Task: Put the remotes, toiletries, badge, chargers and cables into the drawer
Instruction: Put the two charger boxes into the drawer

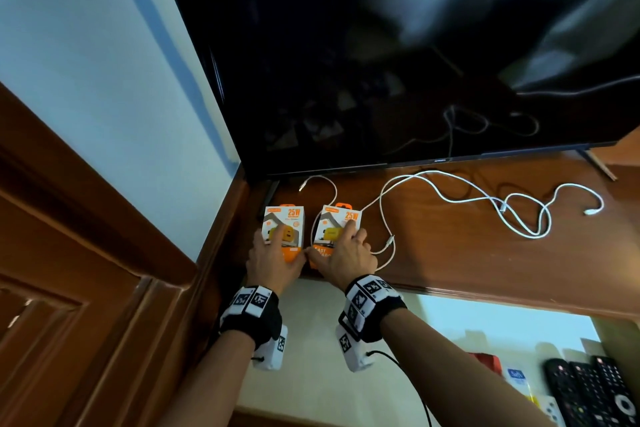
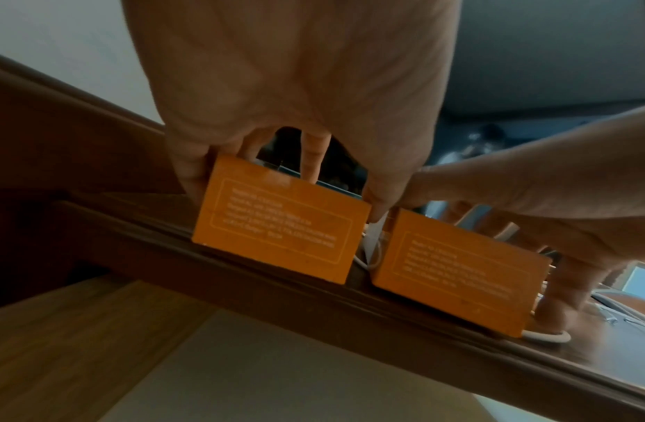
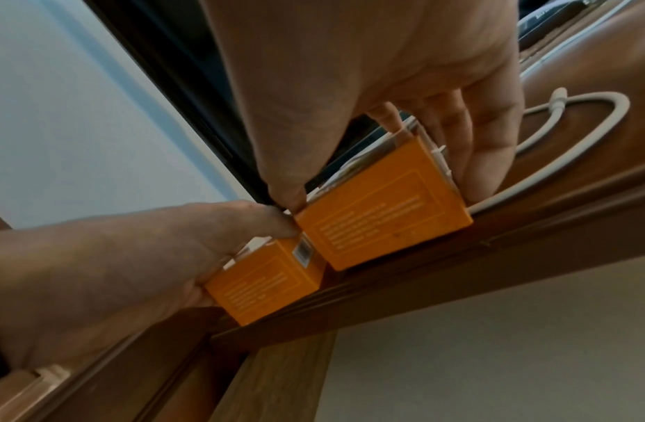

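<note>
Two orange 25W charger boxes stand side by side at the front edge of the wooden cabinet top. My left hand (image 1: 287, 246) grips the left charger box (image 1: 284, 224), thumb on its right side, fingers over the top and left side. Beside it, the right charger box (image 1: 337, 220) is gripped the same way by my right hand (image 1: 332, 243). From the wrists I see their orange bottoms, the left box (image 2: 281, 228) and the right box (image 3: 382, 205). Both thumbs touch between the boxes. White cables (image 1: 519, 208) sprawl over the top to the right. Black remotes (image 1: 588, 392) lie in the open drawer (image 1: 329, 357).
A large black TV (image 1: 381, 45) stands close behind the boxes. One white cable loop (image 1: 389, 243) lies against the right box by my right fingers. A short cable (image 1: 325, 184) curls behind the boxes. A wooden door (image 1: 69, 253) is at the left. Small packets (image 1: 516, 376) sit beside the remotes.
</note>
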